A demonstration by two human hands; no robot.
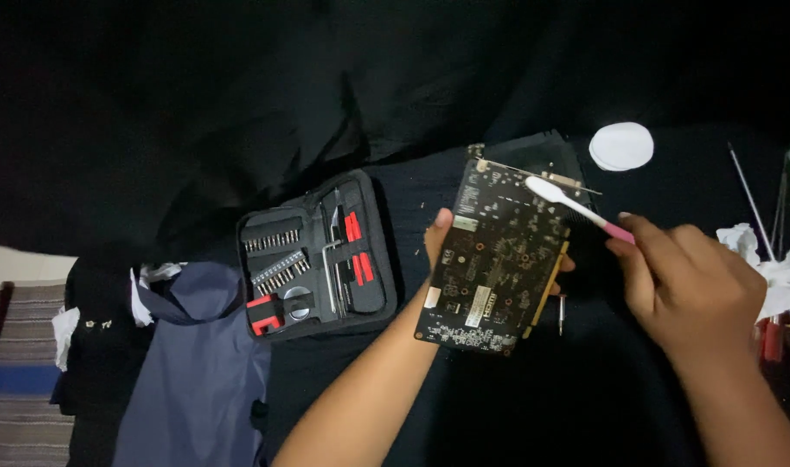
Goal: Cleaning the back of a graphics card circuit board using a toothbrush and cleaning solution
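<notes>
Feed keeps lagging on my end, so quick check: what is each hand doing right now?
Left hand: closed on the circuit board, gripping its edges from behind.
Right hand: closed on the toothbrush, its head on the board's upper part.

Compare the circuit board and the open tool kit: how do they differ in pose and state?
The circuit board is held up in the left hand; the tool kit lies flat on the dark cloth. The right hand puts a toothbrush to the board; nothing touches the kit. Both are mostly black.
</notes>
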